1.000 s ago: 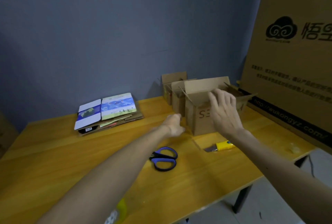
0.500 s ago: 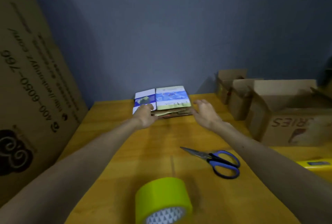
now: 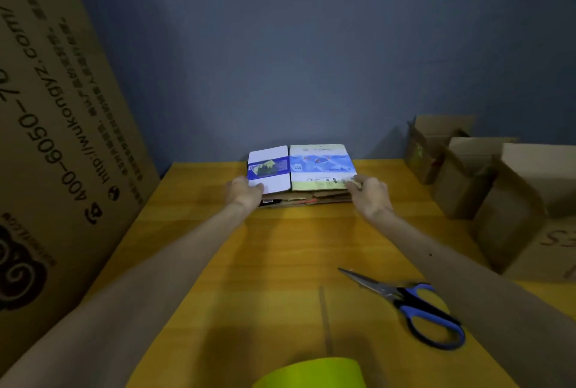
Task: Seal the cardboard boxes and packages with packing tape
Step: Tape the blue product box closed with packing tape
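While reaching forward, both hands gripping one stack of flattened boxes (image 3: 300, 174) at the far wall: left hand (image 3: 244, 191) curled on its near-left corner, right hand (image 3: 369, 189) clamped on its near-right corner. Three open boxes (image 3: 461, 177) lined up right of the right hand, close to that arm. One pair of scissors (image 3: 408, 303) lying under the right forearm, one roll of tape (image 3: 311, 372) nearer still, between the arms. Big cardboard sheet (image 3: 56, 126) walling off the left side. Plenty of bare table (image 3: 280, 247) between the forearms.
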